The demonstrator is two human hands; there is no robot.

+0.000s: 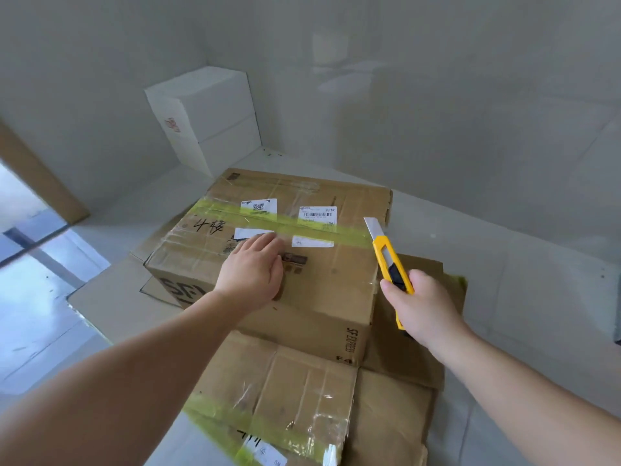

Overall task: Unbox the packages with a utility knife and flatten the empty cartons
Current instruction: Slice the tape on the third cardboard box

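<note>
Pale tiled floor (504, 297) carries everything. Flattened brown cartons (285, 391) lie directly on it, overlapping, with a sealed carton (329, 264) sitting on top of them. White box (208, 119) stands on the floor in the far corner, against the wall.

Your sealed brown SF Express carton (312, 280), yellow-green taped, sits on flattened cartons (302, 391); your yellow utility knife (389, 264) points blade-out, tip upward.
</note>
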